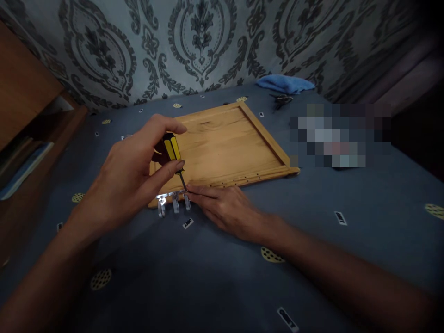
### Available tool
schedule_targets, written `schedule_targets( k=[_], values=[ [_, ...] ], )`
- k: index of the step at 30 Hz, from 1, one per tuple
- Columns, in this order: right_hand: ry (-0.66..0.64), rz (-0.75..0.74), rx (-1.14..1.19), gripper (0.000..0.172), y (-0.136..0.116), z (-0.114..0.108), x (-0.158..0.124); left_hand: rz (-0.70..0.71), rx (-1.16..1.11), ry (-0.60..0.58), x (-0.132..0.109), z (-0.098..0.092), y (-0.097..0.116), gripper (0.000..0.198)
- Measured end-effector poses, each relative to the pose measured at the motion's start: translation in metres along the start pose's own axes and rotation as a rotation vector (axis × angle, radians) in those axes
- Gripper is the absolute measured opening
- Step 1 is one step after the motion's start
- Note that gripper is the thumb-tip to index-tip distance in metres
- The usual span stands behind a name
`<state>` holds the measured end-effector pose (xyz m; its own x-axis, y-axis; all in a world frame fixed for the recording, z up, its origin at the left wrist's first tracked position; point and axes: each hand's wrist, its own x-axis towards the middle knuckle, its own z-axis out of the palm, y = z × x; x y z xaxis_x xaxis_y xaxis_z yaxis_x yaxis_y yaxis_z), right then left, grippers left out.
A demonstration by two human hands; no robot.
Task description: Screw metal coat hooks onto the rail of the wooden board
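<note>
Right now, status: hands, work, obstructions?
Left hand holding yellow-and-black screwdriver. It points down at metal hooks on near edge of wooden panel. Right hand close beside its tip; nothing else seen crowding it.

One camera, worn on the person's head, gives the only view. It looks forward and down from above the bare forearms, which run in from the lower left and the right. The left hand (133, 159) and right hand (229, 208) fall near the middle, close to the lens, over the near side of the framed wooden panel (229, 143). The view takes in a wide stretch of the patterned gray-blue sheet (222, 282), reaching back to the damask-patterned wallpaper (201, 51) along the top. A wooden cabinet (29, 83) cuts in at the left edge, slanted; the corners darken.
</note>
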<state>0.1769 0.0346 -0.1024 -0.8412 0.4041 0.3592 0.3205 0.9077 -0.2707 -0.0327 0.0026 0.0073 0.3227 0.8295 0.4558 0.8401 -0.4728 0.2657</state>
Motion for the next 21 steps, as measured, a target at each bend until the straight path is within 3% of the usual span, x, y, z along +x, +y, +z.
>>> schedule_targets(
  k=[9,15,21],
  values=[
    [0.041,-0.023,0.004,0.035,0.001,0.0013,-0.0012,0.042,0.027,0.065,0.0006,0.004,0.0002,0.031],
    [0.046,-0.031,-0.014,0.035,0.001,0.0017,-0.0004,-0.009,-0.063,0.014,-0.0022,-0.0009,0.0006,0.036],
    [0.038,-0.016,0.006,0.036,0.0001,0.0013,0.0001,0.016,0.036,0.062,0.0003,0.0041,0.0019,0.031]
  ],
)
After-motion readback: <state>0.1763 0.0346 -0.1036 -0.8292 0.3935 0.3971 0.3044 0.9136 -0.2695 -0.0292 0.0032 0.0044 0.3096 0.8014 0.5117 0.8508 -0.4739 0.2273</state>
